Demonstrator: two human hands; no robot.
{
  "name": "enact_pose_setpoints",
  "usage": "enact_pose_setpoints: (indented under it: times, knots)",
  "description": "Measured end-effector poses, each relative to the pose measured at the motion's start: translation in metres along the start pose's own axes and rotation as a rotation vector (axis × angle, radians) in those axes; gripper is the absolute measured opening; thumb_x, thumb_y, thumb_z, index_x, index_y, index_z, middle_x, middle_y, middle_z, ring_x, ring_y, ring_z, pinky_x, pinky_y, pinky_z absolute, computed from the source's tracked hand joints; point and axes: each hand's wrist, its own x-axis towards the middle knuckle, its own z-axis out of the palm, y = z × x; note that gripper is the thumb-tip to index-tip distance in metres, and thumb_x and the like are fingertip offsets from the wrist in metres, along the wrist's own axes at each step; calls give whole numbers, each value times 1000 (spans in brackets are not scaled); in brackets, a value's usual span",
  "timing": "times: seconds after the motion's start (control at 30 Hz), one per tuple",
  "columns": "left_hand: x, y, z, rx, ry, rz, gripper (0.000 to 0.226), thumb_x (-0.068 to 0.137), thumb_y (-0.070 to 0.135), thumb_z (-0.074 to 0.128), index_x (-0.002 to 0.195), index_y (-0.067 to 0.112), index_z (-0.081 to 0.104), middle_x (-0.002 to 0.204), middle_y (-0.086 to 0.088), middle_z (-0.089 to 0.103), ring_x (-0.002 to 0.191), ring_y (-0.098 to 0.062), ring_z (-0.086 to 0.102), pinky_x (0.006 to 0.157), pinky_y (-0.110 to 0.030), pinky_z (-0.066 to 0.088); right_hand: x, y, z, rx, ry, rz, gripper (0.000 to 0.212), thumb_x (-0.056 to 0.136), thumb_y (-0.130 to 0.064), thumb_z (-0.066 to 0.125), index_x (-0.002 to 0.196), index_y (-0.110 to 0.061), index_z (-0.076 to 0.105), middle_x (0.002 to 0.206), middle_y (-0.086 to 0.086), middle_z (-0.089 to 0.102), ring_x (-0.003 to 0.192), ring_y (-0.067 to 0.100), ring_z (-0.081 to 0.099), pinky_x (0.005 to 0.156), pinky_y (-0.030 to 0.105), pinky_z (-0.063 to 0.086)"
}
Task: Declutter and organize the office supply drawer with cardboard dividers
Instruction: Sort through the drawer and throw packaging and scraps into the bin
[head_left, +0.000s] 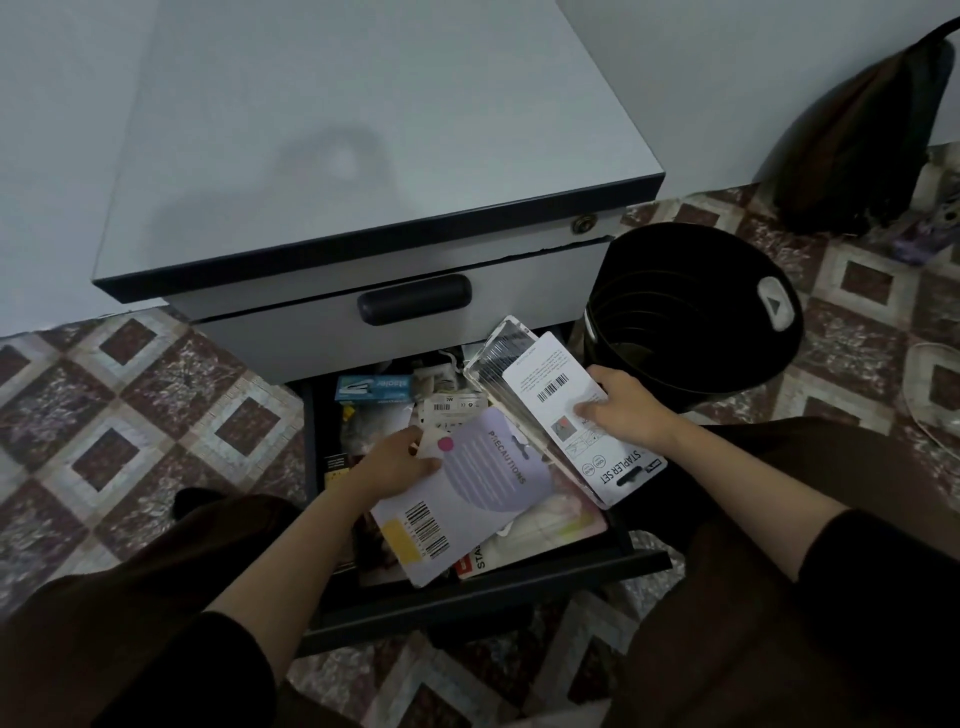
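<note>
The open lower drawer of a grey cabinet is full of loose packaging and supplies. My left hand grips the upper edge of a lilac card printed "PRECAUTIONS", lifted over the drawer's middle. My right hand holds a white "STAPLER SET" blister pack by its right edge, tilted above the drawer's right side. A blue stapler box lies at the drawer's back left among small labels and packets. No cardboard dividers are visible.
A black waste bin stands open right of the drawer, close to my right hand. The closed upper drawer has a black handle. A dark bag leans on the wall at far right. Patterned tile floor surrounds the cabinet.
</note>
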Motion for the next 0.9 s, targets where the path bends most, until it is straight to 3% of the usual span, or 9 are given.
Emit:
enact_pose_setpoints:
  times: [0.07,0.17,0.27,0.4,0.47,0.53,0.67,0.77,0.9]
  knots:
    - [-9,1,-3,4,-84,2,39,94,15,52,130,6,42,127,-11,54,108,-24,55,87,-30,46,-3,-4,-3,9,-1,-7,19,88,-3,55,108,-5,58,105,9,66,96,24,64,82,34,50]
    - [-20,6,-7,32,-127,21,41,94,7,47,133,6,36,129,-13,51,107,-24,54,87,-30,46,-10,-11,-8,14,-15,-23,19,90,-2,53,107,-9,58,105,7,65,95,23,63,82,33,50]
    - [-32,14,-16,24,-116,49,44,94,2,42,136,8,31,127,-15,49,109,-26,52,88,-31,44,-22,-18,-16,33,-35,-37,23,91,1,48,107,-14,54,101,3,62,89,20,62,70,25,50]
    - [-41,26,-23,9,-81,95,45,92,-2,42,134,9,31,112,-12,52,97,-23,54,81,-31,48,-39,-22,-29,66,-43,-53,23,91,3,45,107,-12,53,97,5,62,79,16,62,67,26,49]
    - [-45,37,-24,6,-81,136,41,92,-2,42,130,10,33,107,-8,52,90,-17,54,70,-24,48,-47,-19,-37,109,-24,-43,22,90,5,45,104,-11,53,97,7,63,77,15,62,67,27,50]
    - [-46,49,-22,3,-64,158,39,91,-2,43,127,12,36,107,-6,53,90,-18,55,70,-24,48,-55,-12,-46,138,22,-29,22,89,6,46,104,-8,54,100,10,64,81,19,63,70,29,51]
    - [-40,74,-14,-2,-40,224,37,86,-3,45,121,10,48,111,-11,62,96,-25,62,83,-38,54,-71,3,-69,161,175,-4,23,86,7,50,107,-1,58,107,16,66,87,24,63,75,33,51]
    - [-32,104,0,-72,1,273,27,87,-7,43,106,11,49,98,-9,62,82,-20,60,67,-21,50,-79,12,-91,253,283,17,18,90,4,51,105,-3,58,105,17,66,87,28,65,76,38,52]
    - [-14,148,26,-169,25,279,27,90,-3,44,117,1,47,112,-17,61,94,-28,60,77,-33,49,-79,19,-128,445,415,39,18,93,0,50,108,-10,50,108,15,64,83,29,64,73,40,53]
